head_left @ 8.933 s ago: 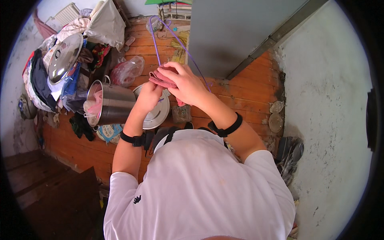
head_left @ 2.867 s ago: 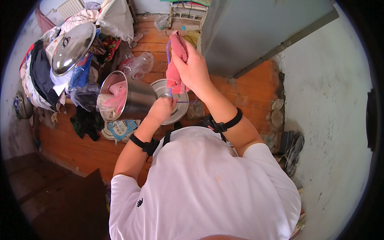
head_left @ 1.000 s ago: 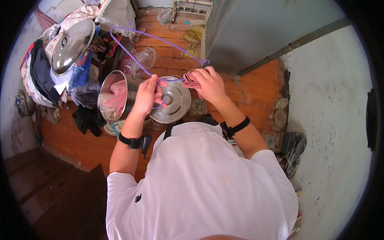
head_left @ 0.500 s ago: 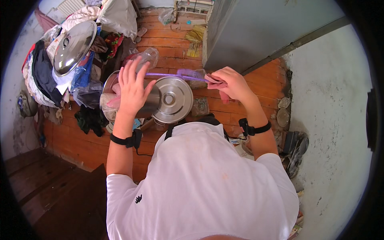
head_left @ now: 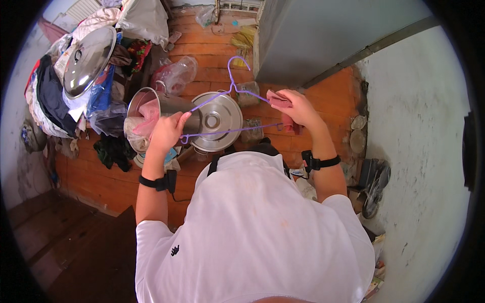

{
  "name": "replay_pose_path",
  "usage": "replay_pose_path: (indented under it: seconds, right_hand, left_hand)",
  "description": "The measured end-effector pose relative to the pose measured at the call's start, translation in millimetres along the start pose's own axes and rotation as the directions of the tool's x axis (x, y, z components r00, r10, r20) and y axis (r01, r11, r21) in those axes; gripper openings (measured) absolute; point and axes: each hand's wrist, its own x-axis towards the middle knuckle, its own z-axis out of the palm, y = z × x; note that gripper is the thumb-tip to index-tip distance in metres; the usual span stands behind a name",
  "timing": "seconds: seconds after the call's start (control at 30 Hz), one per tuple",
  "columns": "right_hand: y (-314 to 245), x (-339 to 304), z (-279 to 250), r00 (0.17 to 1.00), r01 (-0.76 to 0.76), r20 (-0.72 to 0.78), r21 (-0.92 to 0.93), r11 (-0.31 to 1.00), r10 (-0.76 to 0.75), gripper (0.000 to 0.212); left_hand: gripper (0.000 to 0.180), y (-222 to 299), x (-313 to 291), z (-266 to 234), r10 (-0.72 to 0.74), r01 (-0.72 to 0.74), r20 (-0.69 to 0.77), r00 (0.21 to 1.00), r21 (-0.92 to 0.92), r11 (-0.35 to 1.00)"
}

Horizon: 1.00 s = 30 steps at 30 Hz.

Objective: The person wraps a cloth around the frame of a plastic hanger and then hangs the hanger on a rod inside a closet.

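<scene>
A purple clothes hanger (head_left: 233, 88) is stretched between my hands, its hook pointing away from me. My left hand (head_left: 167, 132) is closed round its left end, thumb on top. Near the right end, my right hand (head_left: 300, 108) grips a folded dusty-pink cloth (head_left: 279, 100) against the hanger's sloping arm; part of the cloth dangles below the fingers. Beneath the hanger, a steel pot (head_left: 174, 107) lies tilted with its mouth to the left and pink and clear plastic (head_left: 147, 117) inside. Beside it is a round steel lid (head_left: 230, 107), partly crossed by the hanger.
Heaped clothes (head_left: 53, 96) at left carry a large shiny lid (head_left: 91, 60). A clear plastic bag (head_left: 182, 76) lies beyond the pot on the wooden floor (head_left: 202, 45). A grey cabinet (head_left: 323, 40) stands ahead right, beside the pale wall (head_left: 414, 126).
The hanger has turned so its hook and full triangle show. My left hand has gone from spread fingers to a grip on its left end, moving nearer. The right hand keeps the cloth.
</scene>
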Motion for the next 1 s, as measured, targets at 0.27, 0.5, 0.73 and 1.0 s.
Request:
replay_pose_path:
  seconds: [0.27,0.5,0.73,1.0]
  right_hand:
    - [-23,-3,40,0.899,0.186,-0.369,-0.163,0.969,-0.234,0.051]
    - [-37,31,74,0.885,-0.02,-0.462,-0.164,0.986,-0.059,0.049]
    - [-52,26,90,0.886,0.301,-0.203,-0.43,0.851,-0.416,0.058]
    - [-43,-5,97,0.903,0.43,0.144,-0.334,0.839,-0.405,0.061]
  left_hand:
    - [0.055,23,-35,28,0.166,-0.095,-0.135,0.977,0.422,0.902]
    - [0.052,52,-49,36,0.344,-0.205,-0.152,0.927,0.561,0.802]
    - [0.052,57,-49,36,0.353,-0.213,-0.175,0.919,0.533,0.819]
    - [0.059,39,-60,46,0.283,-0.131,-0.181,0.942,0.576,0.807]
